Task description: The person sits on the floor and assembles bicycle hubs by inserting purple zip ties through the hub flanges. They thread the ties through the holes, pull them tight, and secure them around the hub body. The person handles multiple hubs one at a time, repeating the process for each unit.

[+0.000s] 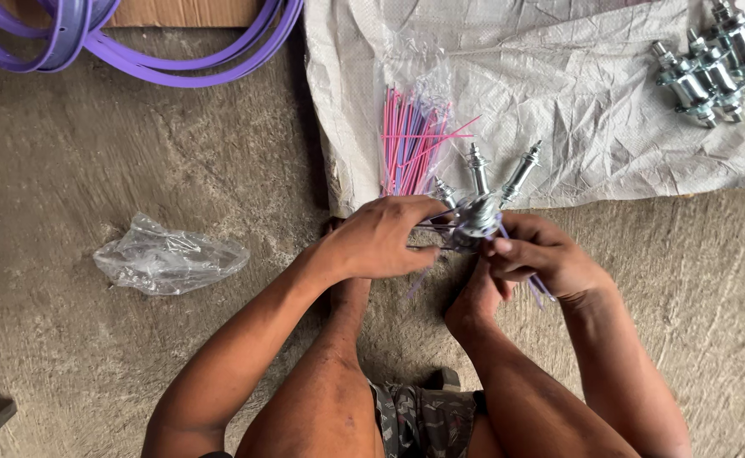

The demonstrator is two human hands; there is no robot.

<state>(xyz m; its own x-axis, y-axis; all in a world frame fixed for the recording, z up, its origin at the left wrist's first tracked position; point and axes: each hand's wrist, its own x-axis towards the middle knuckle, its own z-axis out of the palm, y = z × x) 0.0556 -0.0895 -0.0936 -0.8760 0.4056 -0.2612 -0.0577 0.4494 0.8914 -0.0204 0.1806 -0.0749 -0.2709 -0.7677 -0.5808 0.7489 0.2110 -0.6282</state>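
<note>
The left hand (385, 237) and right hand (538, 254) each pinch the metal hub (474, 219) between them, just above the floor, steadying it where purple spokes (517, 254) stick out. Beyond lies a bag of pink spokes (411, 140) on a white sack (576, 93), with spare hubs (712, 64) farther right.

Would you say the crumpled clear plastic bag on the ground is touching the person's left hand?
Apart: the head view shows bare ground between the plastic bag and the left hand.
</note>
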